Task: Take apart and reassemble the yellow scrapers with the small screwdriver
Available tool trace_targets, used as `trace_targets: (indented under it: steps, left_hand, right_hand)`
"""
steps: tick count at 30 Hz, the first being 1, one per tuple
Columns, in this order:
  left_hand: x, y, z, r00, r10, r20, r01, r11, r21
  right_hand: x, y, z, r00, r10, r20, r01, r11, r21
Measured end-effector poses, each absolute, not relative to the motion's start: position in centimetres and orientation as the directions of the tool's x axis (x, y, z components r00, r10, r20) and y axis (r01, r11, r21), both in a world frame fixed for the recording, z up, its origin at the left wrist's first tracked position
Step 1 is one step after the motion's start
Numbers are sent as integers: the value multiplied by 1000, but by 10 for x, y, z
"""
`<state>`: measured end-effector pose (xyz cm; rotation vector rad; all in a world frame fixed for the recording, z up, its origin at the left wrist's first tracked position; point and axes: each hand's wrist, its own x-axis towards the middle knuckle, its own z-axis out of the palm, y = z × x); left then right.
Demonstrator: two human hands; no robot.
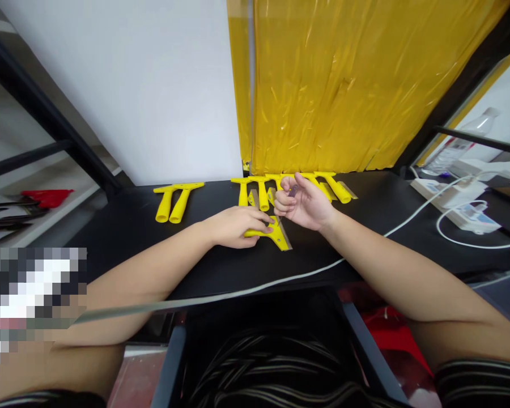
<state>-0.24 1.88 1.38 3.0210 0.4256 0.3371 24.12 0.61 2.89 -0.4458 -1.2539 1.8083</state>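
Note:
My left hand is closed round the handle of a yellow scraper, which lies on the black table with its metal blade edge facing right. Just above that scraper's head is my right hand, its fingers curled round a small screwdriver with a dark handle. The thin shaft points down to the scraper's head; whether its tip sits in a screw is too small to tell. Behind my hands stands a row of yellow scrapers, partly hidden by my right hand. Some of them show metal blades.
Two yellow scraper bodies lie to the left on the black table. A white cable crosses the table's front. At right are a power strip and a clear plastic bottle. Yellow film covers the back.

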Motion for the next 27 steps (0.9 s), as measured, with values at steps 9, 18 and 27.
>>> trace_targets:
  steps: [9,18,27]
  left_hand:
    - [-3,18,19,942,284,180,268,-957,108]
    - [-1,17,20,944,285,167,269,-956,115]
    - [-5,21,15,942,272,199,248,-959,136]
  right_hand:
    - [245,-5,33,-762,633,134,-330,-203,-922]
    - [241,-4,25,-779,610,143,-356,-242,-903]
    - [247,4,19,-729,618,295,-368,9,-930]
